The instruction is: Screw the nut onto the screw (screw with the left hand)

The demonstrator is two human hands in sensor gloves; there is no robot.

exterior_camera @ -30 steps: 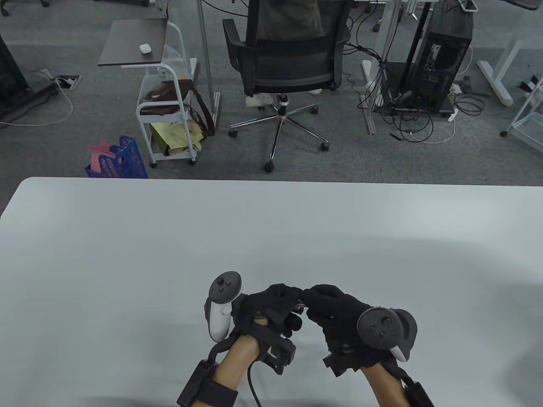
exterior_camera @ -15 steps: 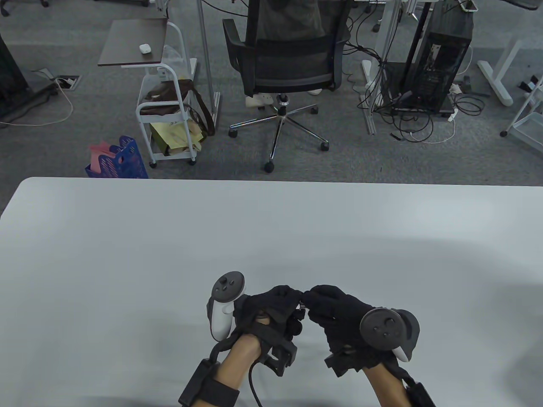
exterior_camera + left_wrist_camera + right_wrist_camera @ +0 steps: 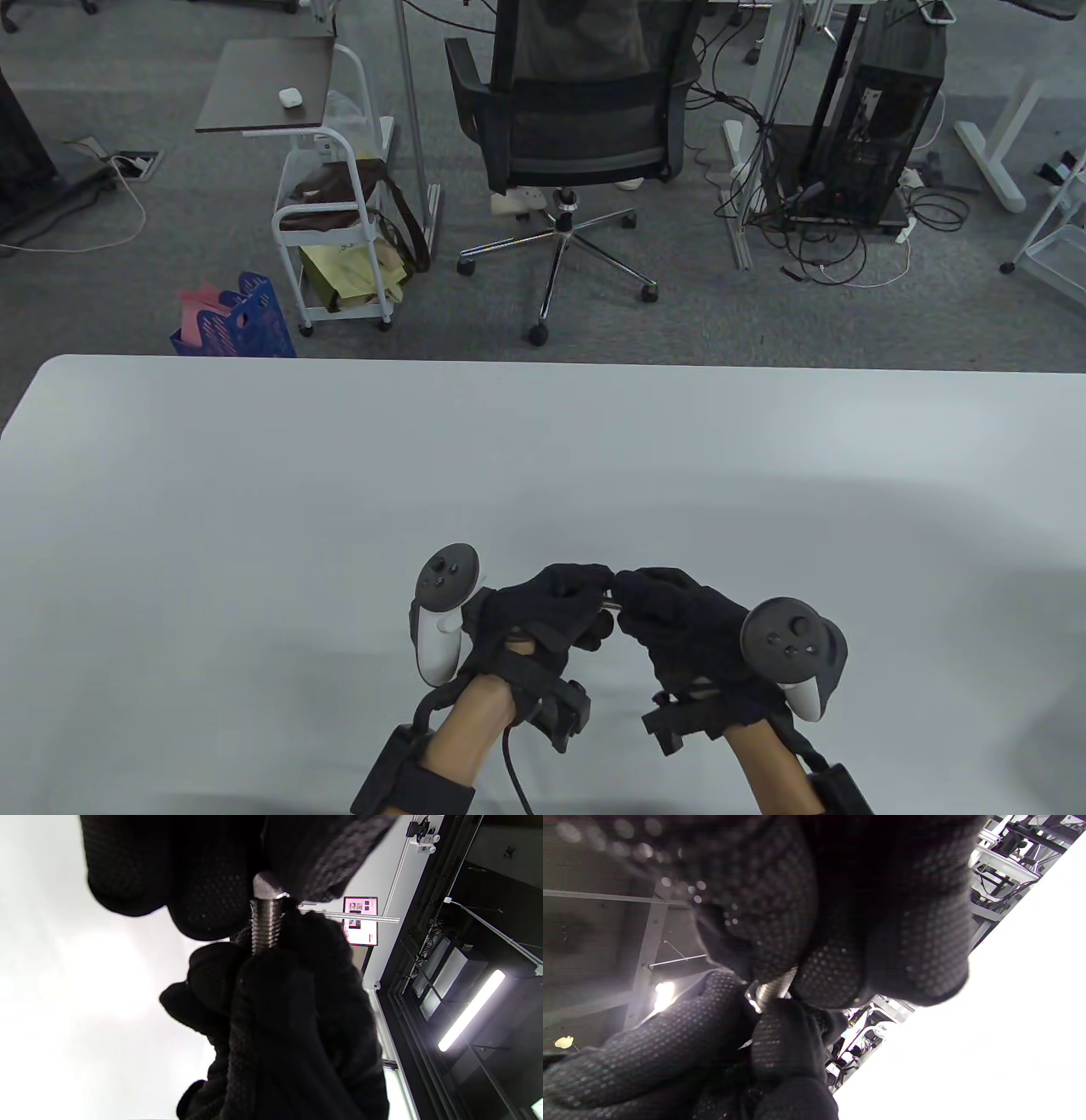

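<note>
Both gloved hands meet fingertip to fingertip low over the white table (image 3: 254, 509), near its front edge. A threaded steel screw (image 3: 264, 926) runs between them; only a sliver of it (image 3: 607, 604) shows in the table view. My left hand (image 3: 594, 586) pinches the nut (image 3: 266, 887) at the screw's end; the nut also shows as a shiny ring in the right wrist view (image 3: 753, 999). My right hand (image 3: 635, 592) grips the screw's shaft (image 3: 775, 988) between thumb and fingers. The rest of the screw is hidden inside the gloves.
A black office chair (image 3: 577, 110), a white cart (image 3: 331, 212) with bags, a blue crate (image 3: 242, 318) and a computer tower (image 3: 882, 102) with cables stand on the floor beyond the table's far edge.
The hands stay joined at the fingertips. The right wrist and its tracker have swung a little to the right. The left hand's lower fingers have curled in closer to the screw.
</note>
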